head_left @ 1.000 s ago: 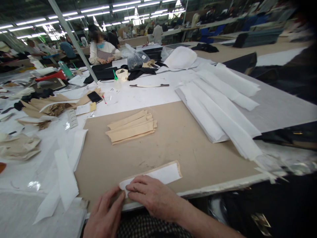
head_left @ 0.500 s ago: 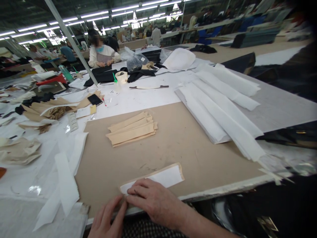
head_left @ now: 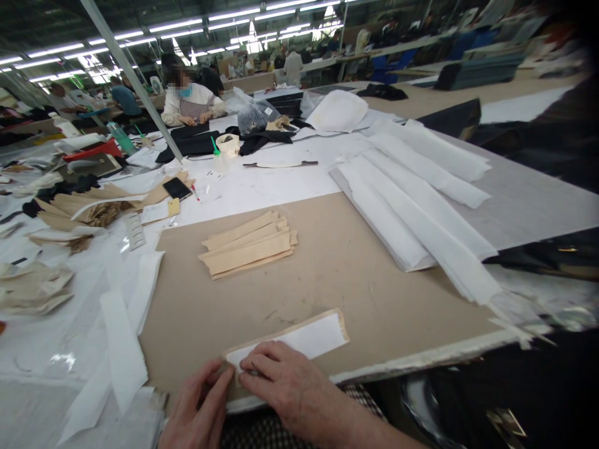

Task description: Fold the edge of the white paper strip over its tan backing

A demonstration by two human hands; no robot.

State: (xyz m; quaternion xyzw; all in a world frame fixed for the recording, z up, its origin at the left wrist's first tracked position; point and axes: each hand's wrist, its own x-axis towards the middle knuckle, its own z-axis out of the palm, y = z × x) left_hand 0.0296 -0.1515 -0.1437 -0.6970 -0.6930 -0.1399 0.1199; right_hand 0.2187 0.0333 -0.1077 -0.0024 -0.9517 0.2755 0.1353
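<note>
A tan fabric strip (head_left: 344,321) with a white interlining strip (head_left: 318,337) laid on it sits near the front edge of the brown board (head_left: 318,274). My left hand (head_left: 201,399) is closed at the strip's left end, thumb and forefinger pinching the tan edge. Just beside it, my right hand (head_left: 290,380) bears down on the same end, its fingers bent and thumb drawn in, holding the strip to the board. The fingers cover the strip's lower left corner. Farther back on the board lies a small stack of tan strips (head_left: 250,246).
Long white interlining strips (head_left: 402,199) lie fanned at the right. More white strips (head_left: 122,349) and tan pieces (head_left: 88,206) are on the left. A phone (head_left: 178,188), a glue bottle with green tip (head_left: 218,156) and a metal pole (head_left: 133,81) stand beyond. A co-worker (head_left: 191,103) sits across the table.
My left hand has shifted slightly up and left, its thumb and forefinger now closer together at the strip's end. The right hand stays on the strip, nearly unmoved.
</note>
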